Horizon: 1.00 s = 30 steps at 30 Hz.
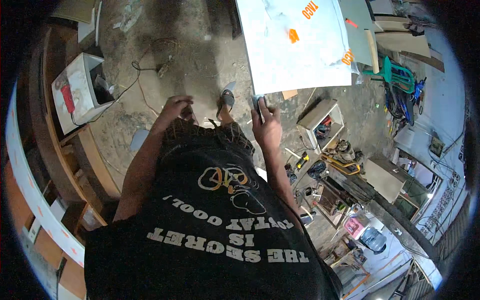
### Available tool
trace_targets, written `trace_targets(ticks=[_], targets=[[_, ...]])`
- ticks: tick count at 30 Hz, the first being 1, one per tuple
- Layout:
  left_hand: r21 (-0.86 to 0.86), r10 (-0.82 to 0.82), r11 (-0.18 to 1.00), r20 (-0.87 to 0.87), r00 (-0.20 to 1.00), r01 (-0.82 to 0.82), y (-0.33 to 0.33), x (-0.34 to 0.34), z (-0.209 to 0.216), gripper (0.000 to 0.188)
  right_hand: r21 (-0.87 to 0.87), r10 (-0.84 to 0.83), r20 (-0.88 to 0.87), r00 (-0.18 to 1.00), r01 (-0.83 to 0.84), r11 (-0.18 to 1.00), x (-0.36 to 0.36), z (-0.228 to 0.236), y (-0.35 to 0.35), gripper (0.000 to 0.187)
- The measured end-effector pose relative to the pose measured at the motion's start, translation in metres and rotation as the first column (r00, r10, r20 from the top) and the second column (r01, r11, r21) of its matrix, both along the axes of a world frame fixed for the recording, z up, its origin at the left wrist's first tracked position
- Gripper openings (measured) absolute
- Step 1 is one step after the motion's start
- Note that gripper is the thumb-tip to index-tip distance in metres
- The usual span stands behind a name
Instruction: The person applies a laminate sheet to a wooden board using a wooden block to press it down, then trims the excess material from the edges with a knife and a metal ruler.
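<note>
My right hand (pixel 268 129) is closed round a small dark tool (pixel 260 104), mostly hidden by the fingers. Its tip is at the near left corner of a large white panel (pixel 300 62), and I cannot tell whether it touches. Clear plastic film and orange print lie on the panel. My left hand (pixel 177 108) hangs in front of my checked shorts, fingers loosely bent and apart, with nothing visible in it. Below, a sandalled foot (pixel 226 100) stands on the concrete floor.
To the left, a white cabinet box (pixel 75 90) carries a red power strip (pixel 67 99), whose cord trails over the floor. An open drawer box (pixel 320 125) with tools stands right, near a yellow-framed tool (pixel 342 165). Further right are a green chair (pixel 397 75) and a water bottle (pixel 373 240).
</note>
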<state>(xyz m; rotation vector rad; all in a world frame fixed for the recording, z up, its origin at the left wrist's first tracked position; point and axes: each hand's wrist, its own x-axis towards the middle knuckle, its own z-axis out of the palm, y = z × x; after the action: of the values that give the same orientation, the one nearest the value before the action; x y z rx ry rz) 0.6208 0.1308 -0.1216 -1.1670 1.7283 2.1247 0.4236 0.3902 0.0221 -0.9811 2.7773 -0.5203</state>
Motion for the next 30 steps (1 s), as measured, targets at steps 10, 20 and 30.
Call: trace_targets(ticks=[10,20,30], targets=[[0.057,0.115,0.992,-0.016,0.993,-0.114,-0.044,0.121,-0.097,0.037,-0.119,-0.021,-0.012,1.000,0.019,0.993,-0.004,0.013,-0.008,0.042],[-0.152,-0.070,0.986,-0.040,0.997,0.063,-0.031,0.166,-0.139,0.028,0.074,-0.053,0.007,0.999,0.052,0.996,-0.024,0.023,-0.051,0.042],[0.113,0.083,0.991,-0.057,0.995,-0.077,-0.013,0.189,-0.135,0.030,0.018,0.108,-0.196,0.975,-0.106,0.994,-0.020,0.014,-0.055,0.035]])
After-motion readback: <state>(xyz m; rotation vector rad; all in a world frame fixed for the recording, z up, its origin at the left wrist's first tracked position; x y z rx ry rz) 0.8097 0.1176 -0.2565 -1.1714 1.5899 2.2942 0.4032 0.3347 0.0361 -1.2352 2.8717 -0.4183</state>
